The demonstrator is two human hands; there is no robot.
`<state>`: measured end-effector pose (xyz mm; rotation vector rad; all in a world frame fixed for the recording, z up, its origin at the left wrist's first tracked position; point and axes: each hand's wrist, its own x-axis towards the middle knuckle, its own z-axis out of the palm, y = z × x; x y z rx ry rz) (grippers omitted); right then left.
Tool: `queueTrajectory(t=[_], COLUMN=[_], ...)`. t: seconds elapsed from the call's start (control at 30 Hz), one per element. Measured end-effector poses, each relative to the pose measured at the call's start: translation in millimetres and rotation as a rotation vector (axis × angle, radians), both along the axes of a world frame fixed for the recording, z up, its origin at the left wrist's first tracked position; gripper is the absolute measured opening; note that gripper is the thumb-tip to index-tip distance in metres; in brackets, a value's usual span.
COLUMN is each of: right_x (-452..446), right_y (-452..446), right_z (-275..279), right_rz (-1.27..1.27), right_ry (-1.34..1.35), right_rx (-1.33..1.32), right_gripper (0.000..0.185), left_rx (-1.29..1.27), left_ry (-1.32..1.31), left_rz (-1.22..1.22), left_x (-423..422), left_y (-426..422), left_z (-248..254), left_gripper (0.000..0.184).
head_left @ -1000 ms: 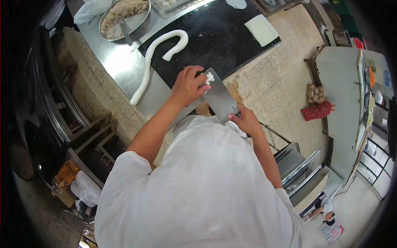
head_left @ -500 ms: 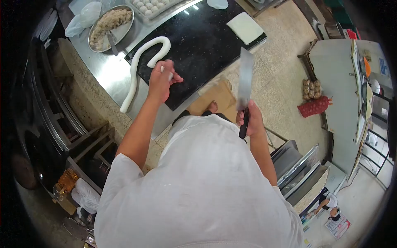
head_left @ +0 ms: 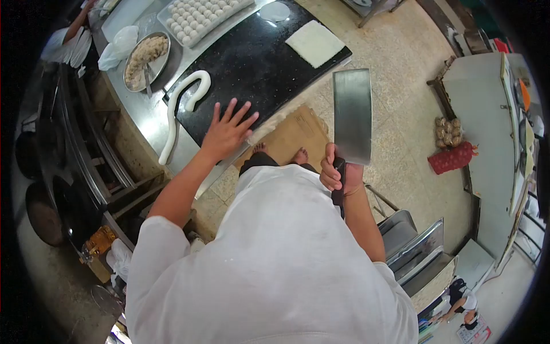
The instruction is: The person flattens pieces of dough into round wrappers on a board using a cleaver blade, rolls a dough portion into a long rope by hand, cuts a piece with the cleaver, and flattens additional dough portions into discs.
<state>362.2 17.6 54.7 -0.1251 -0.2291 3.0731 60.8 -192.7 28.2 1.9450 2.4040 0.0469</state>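
My left hand point(head_left: 226, 135) is open, palm down with fingers spread, over the near edge of a black work slab point(head_left: 246, 63). Just beyond its fingers, to the left, lies a rope of white dough point(head_left: 171, 123), hooked at its far end and running off the slab onto the steel tabletop. My right hand point(head_left: 338, 175) grips the dark handle of a cleaver point(head_left: 352, 117). The broad blade points away from me, its flat side facing up, beside the table and above the floor. Whether my left palm touches the slab, I cannot tell.
A folded white cloth point(head_left: 316, 43) lies at the slab's right end. Behind the slab stand a tray of dough balls point(head_left: 200, 22) and a metal bowl of crumbly filling point(head_left: 148, 54) with a utensil. Upright metal trays point(head_left: 415, 246) stand near my right elbow. Other people are at the far left and lower right.
My left hand, which was pinching a small white piece, has opened and spread its fingers. The cleaver has turned from nearly edge-on to showing its broad side. The view has shifted slightly.
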Motion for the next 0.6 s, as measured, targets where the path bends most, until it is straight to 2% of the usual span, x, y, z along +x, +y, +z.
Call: queueTrajectory(t=[0.07, 0.13, 0.3, 0.37, 0.4, 0.47, 0.5, 0.57, 0.6], right_x=[3.8, 7.0, 2.8, -4.1, -10.1, -22.1, -29.2, -47.7, -63.8], right_y=[8.3, 12.5, 11.2, 8.1, 8.3, 6.2, 12.5, 37.6, 51.9], right_z=[-1.5, 0.3, 0.2, 10.9, 24.2, 58.1, 64.0, 66.5, 67.4], right_rz=[0.008, 0.012, -0.035, -0.207, -0.211, -0.425, -0.420, -0.721, -0.753], right_ry=[-0.081, -0.255, -0.454, -0.600, -0.595, -0.751, -0.756, -0.609, -0.615], right_rx=[0.064, 0.177, 0.359, 0.637, 0.647, 1.166, 1.165, 1.343, 1.361], right_gripper=[0.048, 0.037, 0.039, 0.039, 0.039, 0.045, 0.045, 0.043, 0.043], left_rx=[-0.013, 0.031, 0.112, 0.031, -0.012, -0.034, -0.026, -0.010, 0.011], left_ry=[0.029, -0.002, -0.015, 0.032, -0.008, -0.105, -0.134, -0.146, -0.148], left_rz=[0.064, 0.081, 0.020, 0.005, 0.010, 0.027, 0.054, 0.028, 0.005], left_x=[3.4, -7.2, -42.0, -37.3, -29.1, -9.6, -3.3, -6.4, -11.2], left_y=[21.5, 49.7, 58.6, 46.5, 42.7, 40.2, 46.7, 66.3, 75.9], left_z=[-3.9, -5.3, -11.8, -15.5, -15.2, -8.1, -3.0, -2.8, -4.7], left_gripper=[0.061, 0.061, 0.063, 0.066, 0.068, 0.067, 0.066, 0.065, 0.064])
